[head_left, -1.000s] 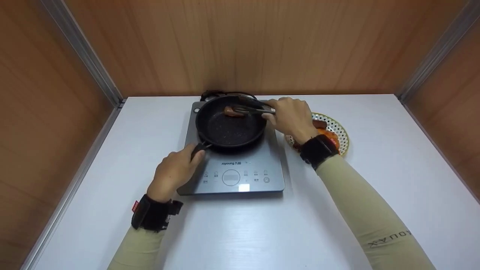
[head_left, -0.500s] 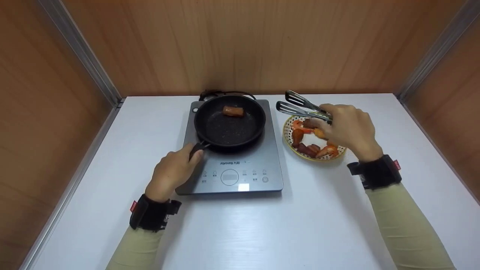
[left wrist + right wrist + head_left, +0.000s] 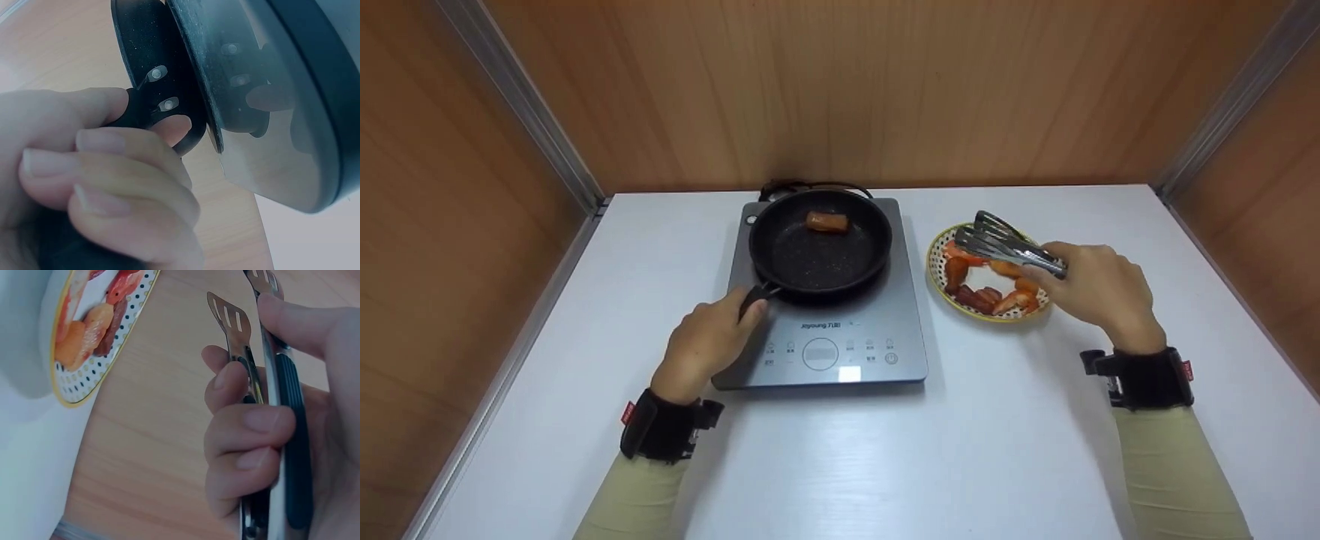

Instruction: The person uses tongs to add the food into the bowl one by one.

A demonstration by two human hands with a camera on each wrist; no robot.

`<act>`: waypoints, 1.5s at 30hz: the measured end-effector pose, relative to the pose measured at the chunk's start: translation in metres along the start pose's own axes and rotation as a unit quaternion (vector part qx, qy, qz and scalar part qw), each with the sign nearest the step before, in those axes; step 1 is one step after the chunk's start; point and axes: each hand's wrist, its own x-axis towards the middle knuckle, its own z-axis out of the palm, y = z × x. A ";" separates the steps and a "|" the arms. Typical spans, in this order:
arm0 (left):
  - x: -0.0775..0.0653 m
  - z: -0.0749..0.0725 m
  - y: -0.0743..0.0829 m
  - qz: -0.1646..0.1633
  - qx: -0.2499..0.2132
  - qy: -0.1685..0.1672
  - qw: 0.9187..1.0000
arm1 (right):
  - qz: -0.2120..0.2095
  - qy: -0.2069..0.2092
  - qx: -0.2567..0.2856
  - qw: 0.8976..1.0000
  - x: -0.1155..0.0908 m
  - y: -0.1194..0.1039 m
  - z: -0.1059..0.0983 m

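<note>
My left hand (image 3: 706, 341) grips the black handle (image 3: 755, 298) of a frying pan (image 3: 820, 259), with the fingers curled round it in the left wrist view. One brown sausage piece (image 3: 826, 222) lies in the pan toward its far side. On the right, my right hand (image 3: 1099, 289) holds metal tongs (image 3: 1011, 250). Their slotted tips hang over a dotted, yellow-rimmed plate (image 3: 936, 276) and stand slightly apart. Several food pieces sit round the plate, among them a reddish-brown piece (image 3: 956, 274) and shrimp-like pieces (image 3: 1014, 301). The tongs (image 3: 281, 410) partly cover the plate's far side.
Under the pan is a grey induction cooker (image 3: 877, 330) with a touch panel facing me. A black cable (image 3: 780, 187) runs behind it. Wooden panels (image 3: 840, 90) close off the back and sides of the white table (image 3: 840, 457).
The tongs have left the pan, where the sausage piece now lies free. My right hand has moved right and toward me, bringing the tongs over the plate. My left hand keeps its place.
</note>
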 end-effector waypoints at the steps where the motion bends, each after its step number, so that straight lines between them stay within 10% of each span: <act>1: 0.000 0.000 0.000 0.000 -0.001 -0.001 1.000 | 0.004 0.000 0.005 1.000 -0.001 0.003 0.000; 22: -0.002 -0.003 0.000 -0.007 -0.005 -0.008 1.000 | 0.073 -0.036 0.005 0.997 -0.007 0.055 0.004; 45: -0.003 -0.002 -0.001 0.001 0.002 0.000 1.000 | 0.049 -0.051 -0.019 0.997 -0.005 0.071 0.019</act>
